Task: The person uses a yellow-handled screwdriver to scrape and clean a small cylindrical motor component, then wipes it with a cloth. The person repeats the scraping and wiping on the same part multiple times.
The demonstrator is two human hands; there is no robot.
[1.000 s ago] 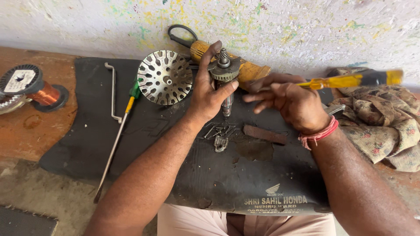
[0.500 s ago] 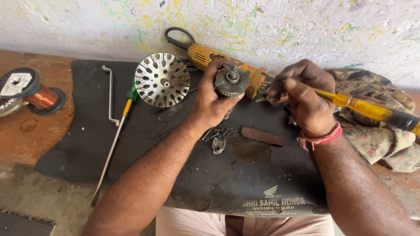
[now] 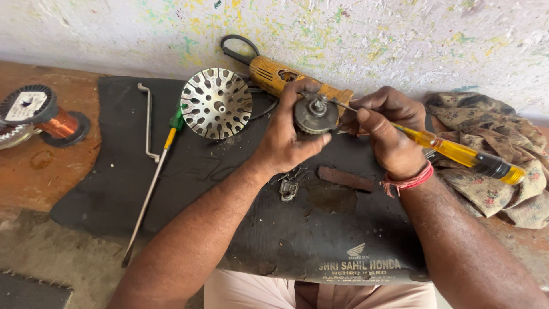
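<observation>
My left hand [image 3: 289, 134] grips a round grey metal part with a gear rim and centre shaft [image 3: 315, 114], held up over the black rubber mat [image 3: 189, 177]. My right hand [image 3: 386, 129] holds a screwdriver with a clear yellow handle [image 3: 457, 153]; its thin shaft points left and its tip touches the centre of the round part. A red thread band circles my right wrist.
A slotted silver metal disc [image 3: 216, 103] lies on the mat beside a yellow power tool body [image 3: 274, 74] by the wall. A long green-handled screwdriver [image 3: 151, 183], a bent rod [image 3: 148, 120], small metal bits [image 3: 287, 186], a copper wire spool [image 3: 43, 117] and a patterned cloth [image 3: 492, 149] lie around.
The round part has turned from upright to face the camera and risen. My right hand has swung the yellow screwdriver around, so its tip now meets the part's centre.
</observation>
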